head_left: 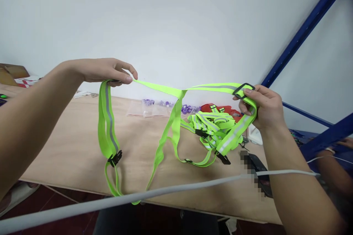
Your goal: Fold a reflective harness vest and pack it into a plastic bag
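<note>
Stretched between my hands above the table is a neon yellow-green reflective strap harness (176, 119) with grey stripes. My left hand (110, 71) pinches one end of its upper band; a striped loop hangs below that hand down to a black buckle (115, 158). On the other side my right hand (264, 104) grips the band beside a black slide adjuster (243, 90), thumb on the adjuster's edge. From there a strap drops to another black buckle (223, 158). Thinner straps hang from the middle, some reaching the table's front edge.
A heap of similar straps (212, 121) lies on the wooden table (82, 136) near red fabric (228, 110). Clear bags with purple pieces (187, 109) lie along the wall. A dark phone (257, 169) is at right. A white cable (165, 190) crosses in front. Blue rack posts stand right, near another person's arm.
</note>
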The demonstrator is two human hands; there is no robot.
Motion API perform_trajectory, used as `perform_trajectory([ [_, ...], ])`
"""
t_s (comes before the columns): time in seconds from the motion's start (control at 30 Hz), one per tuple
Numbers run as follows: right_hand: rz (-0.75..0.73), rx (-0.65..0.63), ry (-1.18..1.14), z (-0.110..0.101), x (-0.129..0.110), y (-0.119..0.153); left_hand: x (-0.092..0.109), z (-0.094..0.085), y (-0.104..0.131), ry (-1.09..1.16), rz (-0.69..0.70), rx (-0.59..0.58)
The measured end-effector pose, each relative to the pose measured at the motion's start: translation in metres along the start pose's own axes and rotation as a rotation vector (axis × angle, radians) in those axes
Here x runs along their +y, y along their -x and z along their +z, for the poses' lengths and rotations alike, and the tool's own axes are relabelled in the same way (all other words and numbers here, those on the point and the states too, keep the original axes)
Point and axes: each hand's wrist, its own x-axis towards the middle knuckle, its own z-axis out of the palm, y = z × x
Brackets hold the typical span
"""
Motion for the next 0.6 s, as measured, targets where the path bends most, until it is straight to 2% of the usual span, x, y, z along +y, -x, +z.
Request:
perform_trajectory([
  [0.1,-0.018,0.039,-0.005,-0.001,0.000,-0.001,-0.008,-0.009,0.005,0.078,0.014,-0.087],
  [0.23,-0.029,0.026,0.000,0.000,-0.004,-0.002,-0.012,-0.017,0.006,-0.080,0.009,-0.058],
  [0.3,-0.033,0.021,0.008,0.001,-0.005,-0.001,-0.010,-0.015,0.005,-0.244,0.005,0.055],
  [0.37,-0.035,0.030,0.029,0.003,-0.005,0.000,-0.004,-0.009,0.004,-0.376,-0.001,0.218],
  [0.5,-0.085,0.062,0.143,0.004,0.001,0.003,0.006,0.008,0.000,-0.529,0.038,0.496],
  [0.53,-0.107,0.065,0.183,0.005,0.002,0.005,0.007,0.011,0.000,-0.536,0.063,0.549],
  [0.6,-0.144,0.053,0.276,0.004,0.005,0.008,0.008,0.015,-0.001,-0.400,0.148,0.556],
])
